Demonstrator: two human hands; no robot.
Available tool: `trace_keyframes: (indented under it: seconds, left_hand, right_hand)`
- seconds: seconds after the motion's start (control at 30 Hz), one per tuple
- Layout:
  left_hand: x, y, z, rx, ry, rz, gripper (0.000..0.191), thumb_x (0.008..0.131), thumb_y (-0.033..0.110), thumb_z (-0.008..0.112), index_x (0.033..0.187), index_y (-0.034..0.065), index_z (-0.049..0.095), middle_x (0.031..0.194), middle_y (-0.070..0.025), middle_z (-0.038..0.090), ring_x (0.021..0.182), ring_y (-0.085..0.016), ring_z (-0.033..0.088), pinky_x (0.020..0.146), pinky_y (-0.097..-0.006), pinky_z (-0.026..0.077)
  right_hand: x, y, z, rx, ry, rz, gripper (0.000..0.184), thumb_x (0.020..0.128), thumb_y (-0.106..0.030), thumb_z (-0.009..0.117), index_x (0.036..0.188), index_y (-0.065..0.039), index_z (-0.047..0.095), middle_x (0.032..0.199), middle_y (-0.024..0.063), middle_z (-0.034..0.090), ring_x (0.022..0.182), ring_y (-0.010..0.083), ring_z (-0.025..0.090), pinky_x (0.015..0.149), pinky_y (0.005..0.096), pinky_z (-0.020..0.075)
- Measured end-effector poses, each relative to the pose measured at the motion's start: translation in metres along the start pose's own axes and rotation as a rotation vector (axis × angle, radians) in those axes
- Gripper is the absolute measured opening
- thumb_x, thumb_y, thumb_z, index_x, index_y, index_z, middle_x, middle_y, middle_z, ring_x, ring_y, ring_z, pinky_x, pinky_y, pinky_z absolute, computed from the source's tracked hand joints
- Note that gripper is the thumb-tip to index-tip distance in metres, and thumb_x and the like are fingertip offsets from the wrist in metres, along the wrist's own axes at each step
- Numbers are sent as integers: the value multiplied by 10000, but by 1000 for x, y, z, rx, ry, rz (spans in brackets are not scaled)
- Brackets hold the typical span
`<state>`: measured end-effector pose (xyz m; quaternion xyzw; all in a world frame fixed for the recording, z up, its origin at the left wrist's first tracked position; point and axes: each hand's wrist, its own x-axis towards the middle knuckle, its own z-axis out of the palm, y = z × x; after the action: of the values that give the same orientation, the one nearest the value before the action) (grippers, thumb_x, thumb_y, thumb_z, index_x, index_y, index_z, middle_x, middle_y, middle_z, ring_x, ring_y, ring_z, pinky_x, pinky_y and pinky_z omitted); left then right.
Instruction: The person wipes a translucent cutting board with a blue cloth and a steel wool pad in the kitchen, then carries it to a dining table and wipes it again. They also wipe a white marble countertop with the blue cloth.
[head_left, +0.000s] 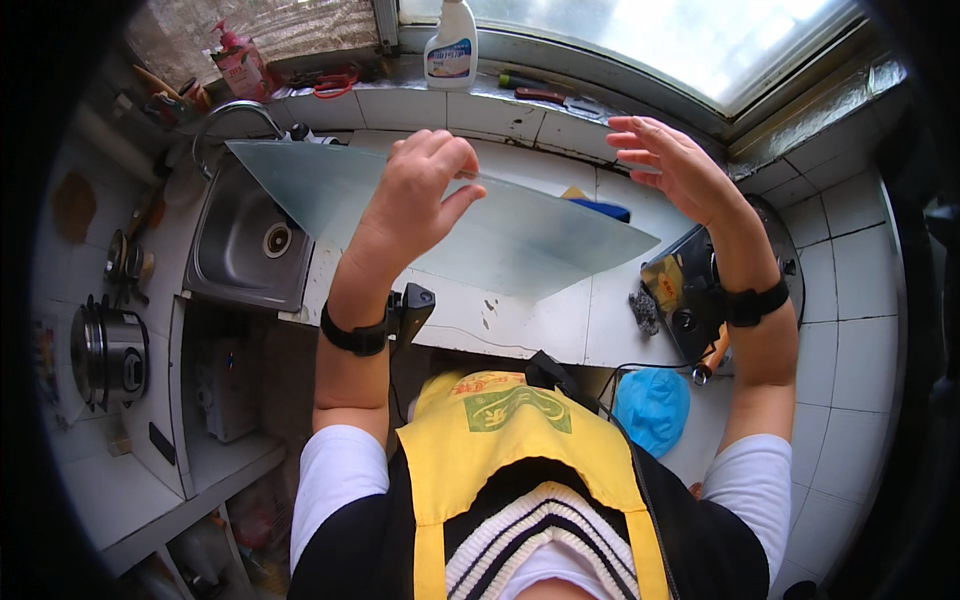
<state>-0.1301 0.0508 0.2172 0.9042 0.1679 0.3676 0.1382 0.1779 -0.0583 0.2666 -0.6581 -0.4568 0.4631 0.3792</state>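
Observation:
A translucent sheet of frosted glass (525, 232) is tilted over the white tiled counter, its left corner reaching over the sink. My left hand (427, 180) is at the upper edge of the sheet, fingers curled over it and thumb on the near side. My right hand (660, 161) is raised in the air beyond the sheet's right end, fingers apart and holding nothing. Partly hidden behind the sheet lies a blue and yellow item (600, 208), possibly a cloth or sponge.
A steel sink (240, 247) with a curved faucet (236, 105) is at left. Along the windowsill stand a pink pump bottle (241, 67), red-handled scissors (335, 82), a spray bottle (451, 52) and a knife (540, 95). A gas stove (686, 322) and scouring wool (643, 311) are at right.

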Motion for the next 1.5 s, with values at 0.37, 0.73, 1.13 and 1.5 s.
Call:
trace_keyframes:
  seconds: [0.37, 0.73, 1.13, 1.5]
  left_hand:
    - [-6, -3, 3, -36, 34, 60, 232, 769, 90, 778, 902, 80, 589, 878, -77, 594, 908, -300, 586, 828, -398, 438]
    - [-54, -63, -51, -20, 495, 112, 406, 829, 169, 784, 1167, 37, 603, 1118, -102, 607, 1060, -280, 575, 932, -391, 459]
    - [-202, -253, -5, -787, 428, -770, 549, 955, 538, 598, 1147, 30, 527, 1073, -34, 545, 1015, -115, 484, 954, -278, 378]
    - [-214, -261, 32, -778, 561, -744, 401, 955, 468, 638, 871, 117, 463, 799, 54, 428, 747, -64, 376, 714, -229, 337]
  right_hand:
    - [-71, 113, 104, 388, 672, -555, 821, 926, -596, 575, 1483, -51, 318, 1334, 137, 569, 1261, 203, 520, 1095, 369, 349]
    - [-35, 213, 149, 776, 747, -580, 195, 958, -299, 655, 966, -104, 656, 870, 42, 714, 821, 166, 685, 865, 333, 525]
    - [-36, 211, 152, 777, 856, -527, 299, 942, -388, 664, 978, -93, 627, 861, 15, 679, 820, 135, 640, 828, 291, 500]
    - [-10, 245, 199, 775, 1033, -432, 295, 930, -378, 693, 848, -128, 559, 785, -18, 605, 752, 96, 563, 756, 269, 448]
